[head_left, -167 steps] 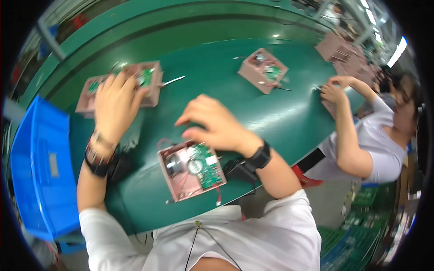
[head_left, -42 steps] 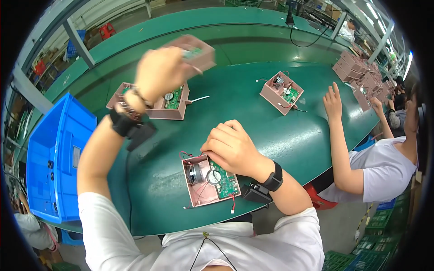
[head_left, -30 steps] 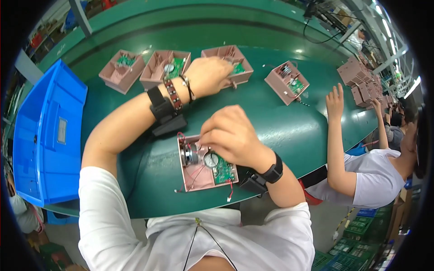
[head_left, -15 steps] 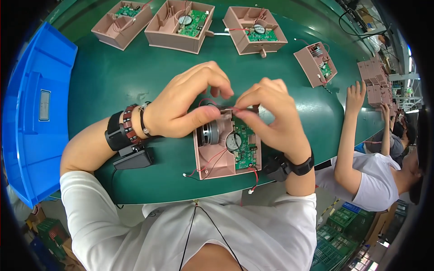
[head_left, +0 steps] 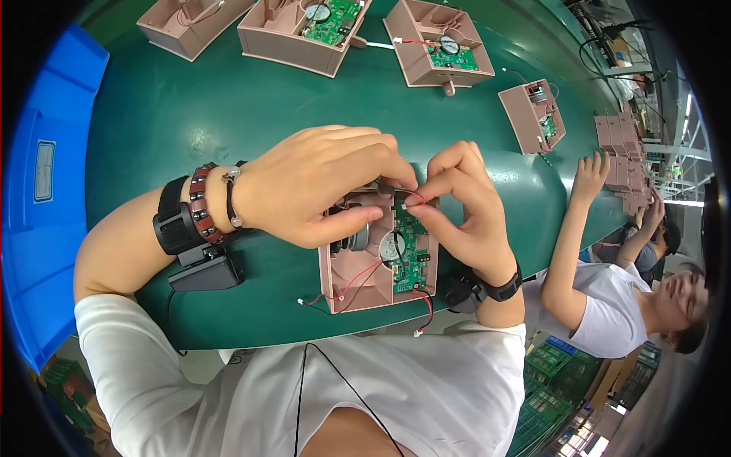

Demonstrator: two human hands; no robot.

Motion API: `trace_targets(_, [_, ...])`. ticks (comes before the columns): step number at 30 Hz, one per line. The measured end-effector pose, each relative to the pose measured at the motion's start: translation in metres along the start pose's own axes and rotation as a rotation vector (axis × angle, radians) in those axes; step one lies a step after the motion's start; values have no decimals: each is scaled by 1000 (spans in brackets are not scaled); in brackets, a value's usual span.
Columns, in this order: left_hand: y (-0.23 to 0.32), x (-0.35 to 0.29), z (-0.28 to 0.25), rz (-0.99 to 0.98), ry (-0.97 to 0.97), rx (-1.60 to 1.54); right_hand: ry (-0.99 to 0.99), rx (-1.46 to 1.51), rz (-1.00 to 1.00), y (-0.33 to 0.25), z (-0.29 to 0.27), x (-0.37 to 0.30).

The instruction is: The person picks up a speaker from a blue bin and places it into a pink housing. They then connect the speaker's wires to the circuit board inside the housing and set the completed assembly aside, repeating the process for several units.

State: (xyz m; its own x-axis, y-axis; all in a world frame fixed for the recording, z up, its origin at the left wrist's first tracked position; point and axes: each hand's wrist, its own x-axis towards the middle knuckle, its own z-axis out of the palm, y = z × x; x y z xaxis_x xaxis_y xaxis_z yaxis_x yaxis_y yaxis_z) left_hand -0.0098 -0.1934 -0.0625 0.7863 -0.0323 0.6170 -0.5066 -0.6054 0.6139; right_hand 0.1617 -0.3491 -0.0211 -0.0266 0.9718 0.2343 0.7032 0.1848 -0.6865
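Pink open casing [head_left: 365, 278] sits at the centre of the frame on the green table [head_left: 190, 114], and both hands are right over its top edge. Left hand [head_left: 320, 186] curls down from the left, thumb pressed along the round speaker [head_left: 352, 238], fingertips pinching with the right hand [head_left: 461, 206] on a thin red wire [head_left: 415, 194] above the green circuit board [head_left: 410, 255]. Right fingers closed tight on that wire. More red wires trail out of the casing's lower edge. A beaded bracelet [head_left: 204, 199] and black wristband ride the left wrist. Upper frame: three more pink casings [head_left: 438, 46] lined up. Far left, a blue bin [head_left: 38, 198]. Right side, another person's arm [head_left: 571, 228] reaches onto the table.
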Motion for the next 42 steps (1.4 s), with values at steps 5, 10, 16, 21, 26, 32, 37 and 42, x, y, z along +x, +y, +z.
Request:
trace_targets(5, [1,0,-1,-43,-20,-19,-67,36,-23,9,4,2])
trace_targets(10, [-1,1,-1,-51,-37,-28,-106,156,20,13,6,2])
trace_targets(16, [1,3,-1,-56,-54,-9,-119,158,38,12,5,-1])
trace_targets(21, [0,1,0,-65,-38,-30,-95,-101,-63,2,5,0])
trace_targets(26, [-1,1,1,-55,-26,-47,-51,-96,-68,1,8,0])
trace_targets(32, [1,2,2,-30,28,-1,-164,-141,-5,-11,0,11])
trace_targets(37, [8,5,-7,-9,14,147,-249,-190,-8,-14,-6,18])
trace_targets(42, [9,5,-2,-107,69,112,-137,-34,-107,-3,3,9])
